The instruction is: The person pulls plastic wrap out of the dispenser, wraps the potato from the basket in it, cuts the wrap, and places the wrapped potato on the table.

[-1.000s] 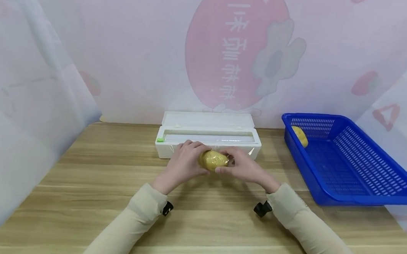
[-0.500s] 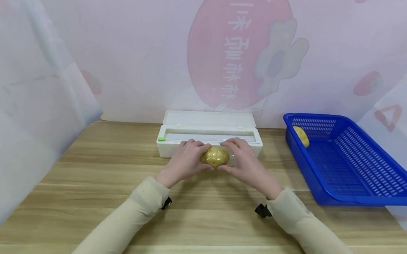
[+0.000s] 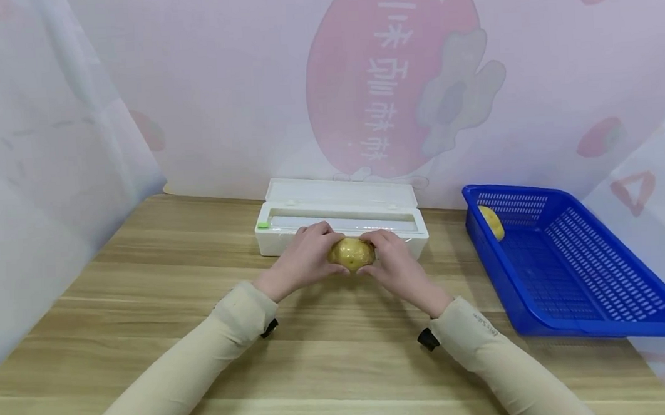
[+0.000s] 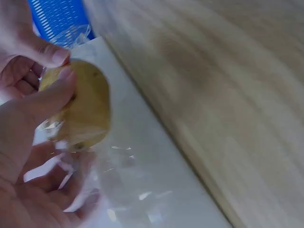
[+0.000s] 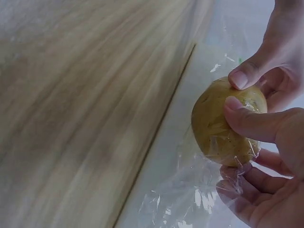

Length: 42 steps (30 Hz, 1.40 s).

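Between both hands a potato is held just in front of a white cling film box, with clear cling film over it and trailing loose. My left hand grips the potato's left end, thumb on the near side. The right hand grips the opposite end in the same way. Both thumbs press on the potato in the left wrist view, and film bunches at the fingers below it. The box's lid stands raised, and a green slider sits at its left end.
At the right stands a blue basket with a second potato against its left wall. A printed cloth hangs behind the wooden table.
The right hand has turned and closed in on the potato's right end, where film was gathered a second ago. The potato has turned slightly and stays in front of the box.
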Tool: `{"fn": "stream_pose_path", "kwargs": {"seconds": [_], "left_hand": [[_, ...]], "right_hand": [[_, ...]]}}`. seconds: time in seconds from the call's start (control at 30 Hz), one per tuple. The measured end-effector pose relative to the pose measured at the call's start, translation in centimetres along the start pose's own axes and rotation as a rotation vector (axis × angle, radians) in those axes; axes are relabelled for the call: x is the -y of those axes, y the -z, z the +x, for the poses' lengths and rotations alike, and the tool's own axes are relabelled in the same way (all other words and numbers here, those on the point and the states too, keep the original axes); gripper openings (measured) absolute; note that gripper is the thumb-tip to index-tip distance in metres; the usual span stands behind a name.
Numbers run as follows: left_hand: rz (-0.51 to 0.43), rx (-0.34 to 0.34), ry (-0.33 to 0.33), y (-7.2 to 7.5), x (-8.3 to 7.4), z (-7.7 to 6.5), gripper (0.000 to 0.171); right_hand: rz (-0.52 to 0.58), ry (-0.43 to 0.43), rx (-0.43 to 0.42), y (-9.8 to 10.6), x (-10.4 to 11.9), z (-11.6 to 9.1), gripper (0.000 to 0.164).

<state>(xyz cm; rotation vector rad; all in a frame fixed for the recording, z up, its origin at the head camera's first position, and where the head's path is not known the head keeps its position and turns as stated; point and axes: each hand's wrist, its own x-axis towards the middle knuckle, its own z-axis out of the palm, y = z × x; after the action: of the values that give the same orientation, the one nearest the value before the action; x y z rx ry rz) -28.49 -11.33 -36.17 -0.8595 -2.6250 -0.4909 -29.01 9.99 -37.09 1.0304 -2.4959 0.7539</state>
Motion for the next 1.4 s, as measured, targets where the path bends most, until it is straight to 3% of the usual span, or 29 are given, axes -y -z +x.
{"fn": "stream_pose_path", "kwargs": {"seconds": [0.2, 0.57, 0.9, 1.03, 1.17, 1.3, 1.4], "left_hand": [[-0.063, -0.062, 0.018, -0.3, 0.0, 0.0, 0.056], [-0.170, -0.033, 0.083, -0.5, 0.6, 0.4, 0.048], [-0.173, 0.028, 0.110, -0.9, 1.3, 0.4, 0.051], [-0.154, 0.050, 0.104, -1.0, 1.6, 0.2, 0.056], [-0.158, 0.060, 0.101, -1.0, 1.8, 0.1, 0.057], [-0.189, 0.070, 0.116, -0.9, 1.9, 0.2, 0.056], [-0.188, 0.080, 0.128, -0.8, 1.8, 0.4, 0.055]], "right_hand": [[0.141, -0.042, -0.007, -0.1, -0.7, 0.1, 0.050], [0.137, -0.034, 0.031, 0.2, -1.2, 0.2, 0.048], [0.185, -0.108, 0.098, 0.0, -1.4, 0.3, 0.047], [0.120, -0.122, 0.113, -0.2, -1.1, 0.5, 0.050], [-0.016, -0.089, 0.112, -0.3, -0.5, 0.3, 0.062], [-0.127, -0.022, 0.037, -0.4, 0.0, 0.0, 0.075], [-0.177, 0.031, -0.019, -0.4, 0.0, 0.0, 0.071]]}}
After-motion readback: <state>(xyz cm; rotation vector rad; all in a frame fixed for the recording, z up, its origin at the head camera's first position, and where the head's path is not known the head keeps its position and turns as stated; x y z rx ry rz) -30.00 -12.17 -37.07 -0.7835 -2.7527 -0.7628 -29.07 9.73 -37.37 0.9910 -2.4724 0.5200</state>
